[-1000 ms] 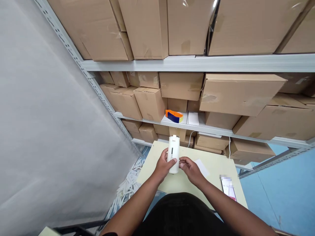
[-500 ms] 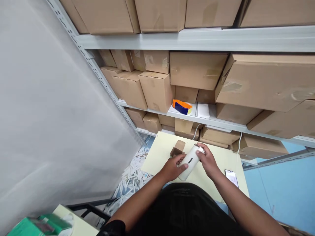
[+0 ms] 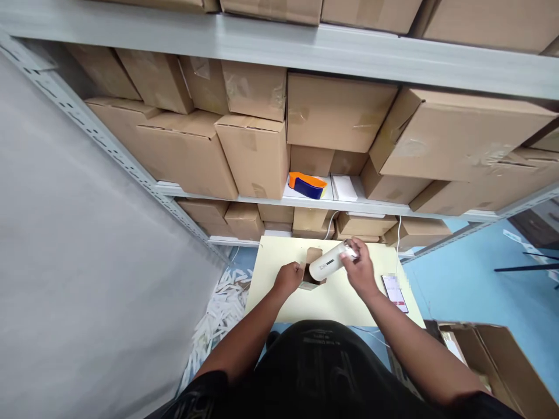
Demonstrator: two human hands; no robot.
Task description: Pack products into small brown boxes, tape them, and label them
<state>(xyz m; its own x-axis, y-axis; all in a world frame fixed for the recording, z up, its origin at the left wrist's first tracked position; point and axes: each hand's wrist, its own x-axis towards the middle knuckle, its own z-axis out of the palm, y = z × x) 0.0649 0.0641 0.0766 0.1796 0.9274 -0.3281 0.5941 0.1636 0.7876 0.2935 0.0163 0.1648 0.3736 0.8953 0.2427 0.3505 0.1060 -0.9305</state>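
Observation:
My right hand (image 3: pixel 358 269) grips a white cylindrical bottle (image 3: pixel 326 263) by its shiny, silvery end. A short dark mark runs along the bottle's side. It lies tilted, its plain end down at the opening of a small brown cardboard box (image 3: pixel 314 254). The box sits on the pale yellow table (image 3: pixel 271 291) with one flap standing up at the back. Closed on the box's left edge is my left hand (image 3: pixel 289 278); its fingertips are partly hidden.
A phone (image 3: pixel 395 294) lies on the table's right side. Behind stand shelves (image 3: pixel 262 201) packed with cardboard boxes, plus an orange and blue tape-like loop (image 3: pixel 308 185). White strips (image 3: pixel 213 314) litter the floor at left. A large open carton (image 3: pixel 493 361) stands at lower right.
My left hand has left the bottle and taken hold of the small box. My right hand has brought the bottle's plain end to the box opening. The view has shifted right.

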